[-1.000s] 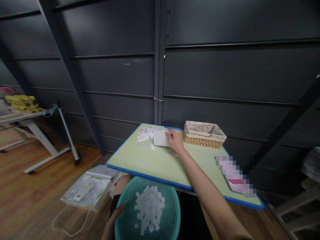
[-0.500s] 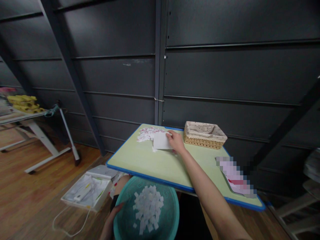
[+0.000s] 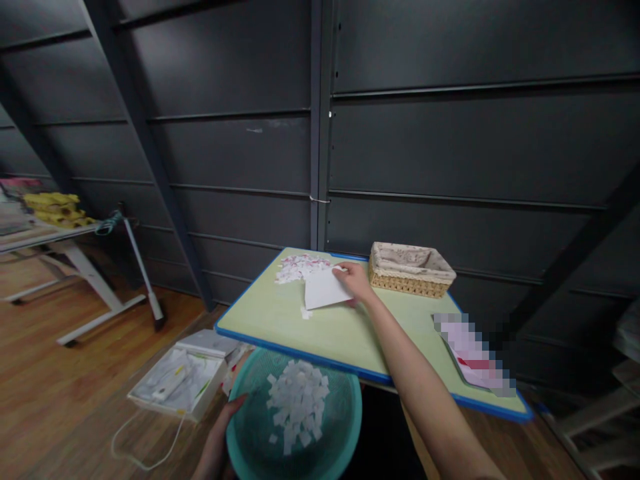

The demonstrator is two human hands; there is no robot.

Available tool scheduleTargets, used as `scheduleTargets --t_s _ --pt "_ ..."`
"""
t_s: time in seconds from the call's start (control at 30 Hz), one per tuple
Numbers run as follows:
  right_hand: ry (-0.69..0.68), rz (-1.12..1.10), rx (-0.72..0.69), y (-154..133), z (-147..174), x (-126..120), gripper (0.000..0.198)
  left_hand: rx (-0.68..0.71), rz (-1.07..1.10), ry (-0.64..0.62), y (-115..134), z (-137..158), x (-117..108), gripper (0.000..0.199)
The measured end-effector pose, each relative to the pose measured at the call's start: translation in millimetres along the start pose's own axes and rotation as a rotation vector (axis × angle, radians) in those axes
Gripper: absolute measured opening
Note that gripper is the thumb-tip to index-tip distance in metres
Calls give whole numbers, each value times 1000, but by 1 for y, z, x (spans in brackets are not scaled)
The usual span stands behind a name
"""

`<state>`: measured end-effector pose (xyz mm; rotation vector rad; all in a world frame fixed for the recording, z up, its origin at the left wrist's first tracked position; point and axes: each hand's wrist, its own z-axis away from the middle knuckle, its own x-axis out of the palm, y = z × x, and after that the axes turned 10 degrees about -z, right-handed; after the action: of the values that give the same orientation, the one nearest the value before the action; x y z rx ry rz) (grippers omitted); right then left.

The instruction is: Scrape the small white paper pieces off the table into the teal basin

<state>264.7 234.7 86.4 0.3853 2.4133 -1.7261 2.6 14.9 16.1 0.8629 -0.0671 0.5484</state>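
My right hand [image 3: 354, 280] grips a white card [image 3: 325, 290] by its right side, over the pale green table [image 3: 280, 323] with a blue edge. A few small white pieces [image 3: 306, 313] lie on the table by the card's near left corner. Just behind the card spreads a pile of small white and pink paper pieces [image 3: 297, 267]. At the near side, below the table edge, my left hand [image 3: 231, 412] holds the left rim of a green plastic basket [image 3: 345, 440]. Small white pieces [image 3: 299, 403] are heaped inside that basket.
A woven basket with a cloth lining [image 3: 413, 270] stands at the table's back right. A flat pinkish item [image 3: 475, 353], partly blurred out, lies at the right edge. On the floor to the left sits an open white box [image 3: 175, 387] with a cord. A dark panelled wall [image 3: 240, 160] rises behind.
The white card has come slightly nearer and tilted in my right hand. Small pieces beside its near corner show more now. My left hand keeps its hold on the green basket.
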Motion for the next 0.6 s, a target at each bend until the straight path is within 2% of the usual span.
scheduleTargets --t_s 0.2,0.4,0.6 --pt "-22 47 34 4 0 0 33 -3 15 -9 2 3 0 44" --pt "-81 75 18 7 1 -4 29 21 6 -9 0 1 -3 42" --pt "-287 -28 46 -1 10 1 25 -97 68 -31 0 -4 -5 46"
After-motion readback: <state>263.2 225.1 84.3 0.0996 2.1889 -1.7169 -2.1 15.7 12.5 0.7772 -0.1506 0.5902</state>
